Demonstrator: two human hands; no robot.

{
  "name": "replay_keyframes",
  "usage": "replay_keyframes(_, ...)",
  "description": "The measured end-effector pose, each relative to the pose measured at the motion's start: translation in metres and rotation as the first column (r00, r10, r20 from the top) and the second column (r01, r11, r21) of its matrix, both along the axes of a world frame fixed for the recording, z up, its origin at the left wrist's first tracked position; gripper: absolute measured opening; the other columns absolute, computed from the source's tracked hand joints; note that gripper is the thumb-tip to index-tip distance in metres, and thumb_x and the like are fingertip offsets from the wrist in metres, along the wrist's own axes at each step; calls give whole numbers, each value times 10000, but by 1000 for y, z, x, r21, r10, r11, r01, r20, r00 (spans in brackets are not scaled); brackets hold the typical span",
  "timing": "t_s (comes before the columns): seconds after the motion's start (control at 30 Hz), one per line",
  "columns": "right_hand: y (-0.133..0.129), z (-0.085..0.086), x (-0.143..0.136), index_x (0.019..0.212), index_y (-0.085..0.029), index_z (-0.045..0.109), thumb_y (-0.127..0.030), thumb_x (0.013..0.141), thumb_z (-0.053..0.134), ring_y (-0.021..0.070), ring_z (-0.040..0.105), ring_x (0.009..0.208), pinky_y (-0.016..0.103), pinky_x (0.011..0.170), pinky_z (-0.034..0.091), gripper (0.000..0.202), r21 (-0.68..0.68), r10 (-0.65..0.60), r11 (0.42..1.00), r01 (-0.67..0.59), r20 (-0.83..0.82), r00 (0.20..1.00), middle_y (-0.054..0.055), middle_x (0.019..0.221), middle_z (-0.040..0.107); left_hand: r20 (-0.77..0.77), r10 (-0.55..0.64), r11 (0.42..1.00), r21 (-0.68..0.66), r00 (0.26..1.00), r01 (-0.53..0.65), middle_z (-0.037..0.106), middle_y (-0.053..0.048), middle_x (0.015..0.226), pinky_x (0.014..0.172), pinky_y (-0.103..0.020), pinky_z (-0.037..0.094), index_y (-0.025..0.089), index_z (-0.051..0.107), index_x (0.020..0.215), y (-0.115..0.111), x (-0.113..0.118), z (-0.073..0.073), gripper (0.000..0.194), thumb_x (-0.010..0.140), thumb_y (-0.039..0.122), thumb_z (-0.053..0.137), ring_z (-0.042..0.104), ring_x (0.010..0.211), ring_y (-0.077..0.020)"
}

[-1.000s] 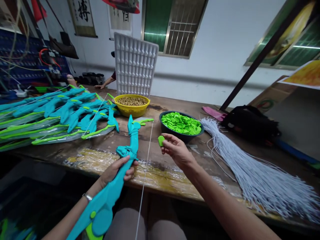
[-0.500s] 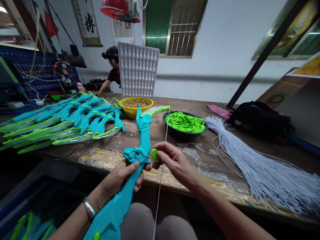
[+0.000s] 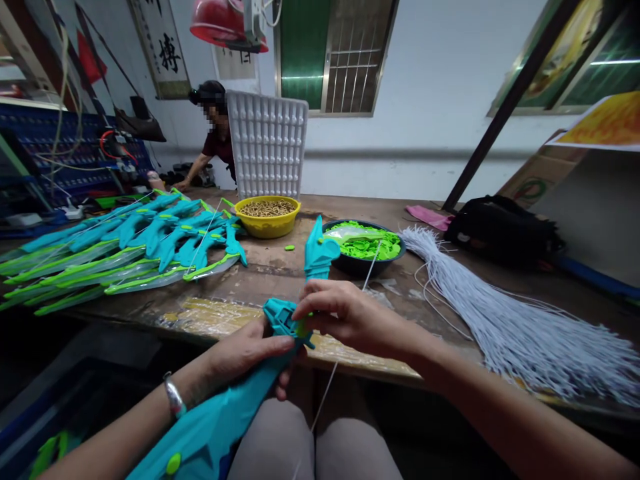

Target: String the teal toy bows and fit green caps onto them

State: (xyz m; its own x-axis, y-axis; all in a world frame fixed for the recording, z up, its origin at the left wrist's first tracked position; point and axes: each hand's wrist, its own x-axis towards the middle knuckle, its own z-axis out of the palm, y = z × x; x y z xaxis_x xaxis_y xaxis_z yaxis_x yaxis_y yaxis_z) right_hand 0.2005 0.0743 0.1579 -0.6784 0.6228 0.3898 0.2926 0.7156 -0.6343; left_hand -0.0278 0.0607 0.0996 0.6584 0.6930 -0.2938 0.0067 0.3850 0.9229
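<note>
My left hand (image 3: 243, 348) is wrapped round the middle of a teal toy bow (image 3: 225, 407), which slants up and away from my lap. Beside its square recess, my right hand (image 3: 353, 319) pinches a small green plastic piece (image 3: 303, 325), mostly covered by the fingers. Whether the piece is seated cannot be made out. The bow's white string (image 3: 327, 395) passes under my right wrist. Its far tip reaches over a dark bowl (image 3: 367, 268) of green plastic pieces (image 3: 383, 248).
Several teal and green bows (image 3: 150, 243) lie piled at left. A yellow basin (image 3: 269, 227) of brass-coloured rings stands ahead, before an upright grey tray (image 3: 267, 143). One green piece (image 3: 289, 248) lies loose. White cords (image 3: 520, 320) spread at right. A co-worker (image 3: 215, 143) reaches across the far left.
My right hand has brought the green piece leftward against the bow's middle. The bow has turned, its upper end swinging right over the dark bowl. My view has shifted slightly right.
</note>
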Motion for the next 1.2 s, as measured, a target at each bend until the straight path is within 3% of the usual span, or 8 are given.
replay_keyframes(0.2, -3, 3, 2, 1035, -159, 772, -49, 960, 599, 115, 601, 766, 198, 667, 455, 218, 101, 106, 987, -125, 174, 979, 43, 897, 605, -51, -186, 981, 46, 981, 189, 686, -20, 620, 484, -216, 467, 135, 588, 1019, -2, 7, 9, 466, 850, 546, 726, 626, 451, -136)
replay_keyframes(0.5, -3, -1, 0, 919, -134, 726, 42, 867, 665, 105, 594, 748, 185, 673, 456, 193, 82, 98, 991, -107, 113, 989, 8, 866, 610, -109, -254, 967, -21, 961, 254, 683, -28, 578, 416, -219, 427, 137, 598, 988, -5, 10, 11, 471, 850, 572, 712, 608, 422, -145)
replay_keyframes(0.7, -9, -10, 4, 971, -155, 755, -40, 892, 707, 134, 609, 872, 218, 750, 484, 148, 58, 95, 993, -99, 69, 993, 36, 981, 588, -76, -242, 970, -32, 967, 240, 673, -21, 554, 386, -205, 400, 163, 536, 1018, -12, 12, 8, 503, 841, 601, 710, 579, 387, -136)
replay_keyframes(0.83, -19, -13, 7, 1212, -101, 646, -67, 899, 711, 196, 597, 1028, 316, 883, 489, 321, 100, -37, 995, 25, 118, 992, 109, 1145, 603, -102, -140, 990, -15, 985, 139, 669, 10, 563, 393, -194, 420, 195, 471, 1038, -21, 19, 9, 583, 795, 657, 732, 570, 387, -125)
replay_keyframes(0.93, -29, -9, 9, 1285, -100, 593, -160, 917, 734, 264, 569, 1156, 421, 969, 436, 399, 184, -141, 978, 95, 253, 957, 157, 1237, 627, -179, -71, 997, 12, 981, 74, 659, 21, 562, 415, -202, 464, 209, 451, 1034, -29, 23, 7, 587, 794, 674, 718, 590, 430, -133)
replay_keyframes(1.07, -41, 4, 7, 1188, -117, 647, -193, 935, 728, 265, 622, 1022, 455, 968, 364, 277, 190, -145, 980, 59, 480, 865, 120, 1063, 708, -213, -12, 993, 111, 977, 36, 629, 35, 546, 419, -219, 479, 211, 465, 985, -39, 28, 0, 527, 805, 642, 708, 565, 434, -132)
replay_keyframes(1.2, -49, 4, 6, 1092, -113, 643, -207, 949, 714, 211, 619, 852, 427, 960, 355, 186, 140, -58, 990, -27, 568, 821, 67, 953, 702, -332, -3, 977, 200, 943, 74, 611, 37, 554, 434, -217, 474, 196, 515, 932, -49, 32, -3, 371, 830, 497, 706, 574, 463, -135)
